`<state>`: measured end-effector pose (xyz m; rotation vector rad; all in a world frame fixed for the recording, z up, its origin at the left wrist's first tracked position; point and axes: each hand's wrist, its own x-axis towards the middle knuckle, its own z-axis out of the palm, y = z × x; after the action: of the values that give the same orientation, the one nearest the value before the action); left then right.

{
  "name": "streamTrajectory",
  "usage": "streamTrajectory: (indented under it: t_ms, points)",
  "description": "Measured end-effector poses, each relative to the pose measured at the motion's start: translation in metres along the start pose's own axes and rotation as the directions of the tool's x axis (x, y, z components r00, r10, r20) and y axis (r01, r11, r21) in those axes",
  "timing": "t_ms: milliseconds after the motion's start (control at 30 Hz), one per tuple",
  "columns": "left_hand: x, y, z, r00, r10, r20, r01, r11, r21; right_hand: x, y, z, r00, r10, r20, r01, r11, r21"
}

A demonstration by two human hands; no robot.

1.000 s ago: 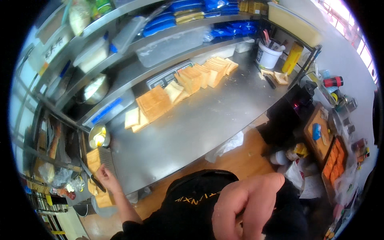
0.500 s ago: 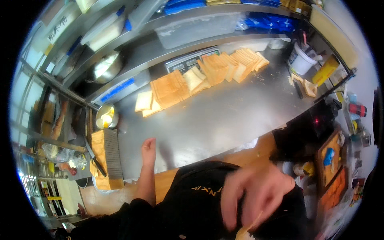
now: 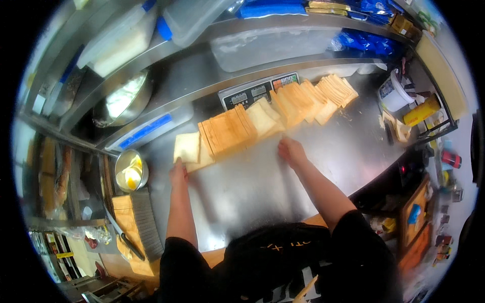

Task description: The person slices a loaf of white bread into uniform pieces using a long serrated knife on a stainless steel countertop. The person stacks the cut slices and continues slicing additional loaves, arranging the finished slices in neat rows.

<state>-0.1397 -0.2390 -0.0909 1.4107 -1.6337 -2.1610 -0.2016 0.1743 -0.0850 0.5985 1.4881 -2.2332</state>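
A long row of sliced bread lies on the steel table in front of me. At its left end my left hand [image 3: 178, 174] has its fingers together at the lower corner of a pale bread slice [image 3: 187, 147], which overlaps another slice. My right hand [image 3: 291, 152] is curled closed just below a leaning pair of pale slices [image 3: 262, 117]; what its fingers hold, if anything, is hidden. Between my hands stands a brown-crusted block of slices [image 3: 228, 132]. More slices [image 3: 293, 103] fan out to the right. A bread piece [image 3: 306, 290] shows at the lower edge.
Behind the bread sits a digital scale [image 3: 246, 96]. To the left are a metal bowl [image 3: 143, 174] with yellow and white contents, a slotted bread slicer [image 3: 146, 224] with a loaf, and a knife [image 3: 132, 247]. A white bucket [image 3: 395, 92] stands at far right.
My right hand has moved from low in front of my body up to the bread row. My left hand has reached forward to the leftmost slice. The view has shifted.
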Motion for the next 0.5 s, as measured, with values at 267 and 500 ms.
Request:
streamTrajectory:
  t_ms: [267,500]
  points:
    - [0.024,-0.011,0.009,0.932,0.349,0.099,-0.356,0.932,0.067,0.031,-0.019,0.058,0.941,0.173,-0.29,-0.112,0.97,0.216]
    - [0.012,0.009,0.012,0.974,0.228,0.007,-0.228,0.971,0.069,0.048,0.001,0.061,0.968,-0.068,-0.243,0.111,0.98,0.167]
